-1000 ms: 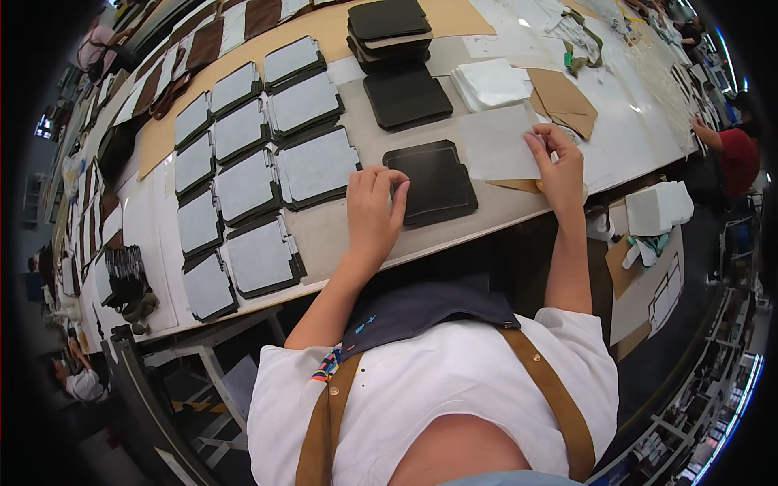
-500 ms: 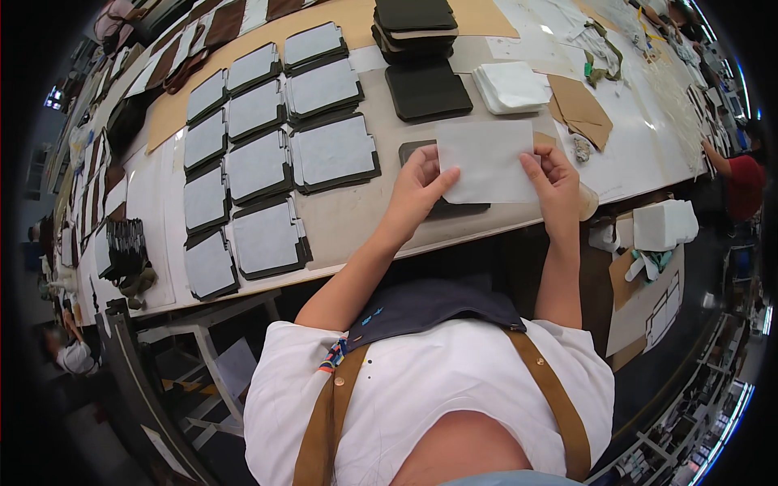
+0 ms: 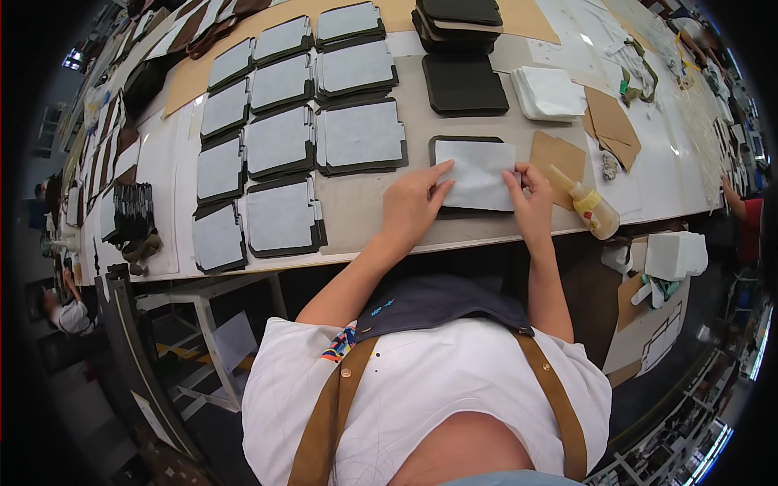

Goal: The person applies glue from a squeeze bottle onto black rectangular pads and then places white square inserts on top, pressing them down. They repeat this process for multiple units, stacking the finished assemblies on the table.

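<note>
A thin white sheet (image 3: pixel 480 170) lies over a dark rectangular piece (image 3: pixel 438 146), whose dark edge shows at the top, left and bottom. My left hand (image 3: pixel 415 202) pinches the sheet's left side between thumb and forefinger. At the right edge, my right hand (image 3: pixel 531 194) grips the sheet with thumb and fingers. Just beyond lies a stack of dark rectangular pieces (image 3: pixel 464 83). Right of that stack sits a pile of white sheets (image 3: pixel 549 91).
Rows of dark pieces topped with pale sheets (image 3: pixel 279 139) fill the table's left half. A yellowish glue bottle (image 3: pixel 596 212) lies tilted by the front edge, near brown card pieces (image 3: pixel 557 164). A taller dark stack (image 3: pixel 459 23) stands at the back. Other people work at the far sides.
The white sheet has come down onto the dark piece, both hands moving with it. The view has shifted, and the glue bottle now shows fully beside my right hand.
</note>
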`<state>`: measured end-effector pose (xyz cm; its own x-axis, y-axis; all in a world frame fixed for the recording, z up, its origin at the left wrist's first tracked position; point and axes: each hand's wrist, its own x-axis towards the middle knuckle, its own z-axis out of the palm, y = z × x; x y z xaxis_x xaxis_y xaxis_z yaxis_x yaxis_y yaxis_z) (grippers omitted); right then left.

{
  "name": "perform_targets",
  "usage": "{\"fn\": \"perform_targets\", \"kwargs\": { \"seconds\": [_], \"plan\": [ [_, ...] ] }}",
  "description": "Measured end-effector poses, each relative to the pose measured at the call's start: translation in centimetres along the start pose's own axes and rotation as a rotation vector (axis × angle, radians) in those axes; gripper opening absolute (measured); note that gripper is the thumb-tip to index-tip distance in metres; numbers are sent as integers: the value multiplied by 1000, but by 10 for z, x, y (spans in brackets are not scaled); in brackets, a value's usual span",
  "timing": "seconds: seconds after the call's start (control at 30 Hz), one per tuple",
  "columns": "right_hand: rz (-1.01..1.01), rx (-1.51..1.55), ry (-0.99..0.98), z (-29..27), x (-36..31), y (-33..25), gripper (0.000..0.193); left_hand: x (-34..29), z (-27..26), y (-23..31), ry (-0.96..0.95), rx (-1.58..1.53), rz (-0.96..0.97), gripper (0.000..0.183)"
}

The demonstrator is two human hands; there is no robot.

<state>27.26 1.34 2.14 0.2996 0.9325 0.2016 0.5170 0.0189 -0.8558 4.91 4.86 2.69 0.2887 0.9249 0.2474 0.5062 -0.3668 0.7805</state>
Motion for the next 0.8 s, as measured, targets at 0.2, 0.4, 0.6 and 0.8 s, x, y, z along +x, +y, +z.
{"fn": "perform_targets", "kwargs": {
  "seconds": [0.2, 0.4, 0.6, 0.8],
  "plan": [
    [23, -4, -53, 2, 8, -1, 16, -1, 6, -11, 28, 4, -14, 34],
    [13, -8, -47, 4, 10, 3, 16, -1, 7, -13, 14, 36, -40, 36],
    [-10, -30, -35, 5, 11, 1, 16, 0, 9, -14, 12, 44, -66, 36],
    [-74, -28, 8, 7, 13, 5, 16, 1, 9, -14, -15, 61, -79, 37]
  ]
}}
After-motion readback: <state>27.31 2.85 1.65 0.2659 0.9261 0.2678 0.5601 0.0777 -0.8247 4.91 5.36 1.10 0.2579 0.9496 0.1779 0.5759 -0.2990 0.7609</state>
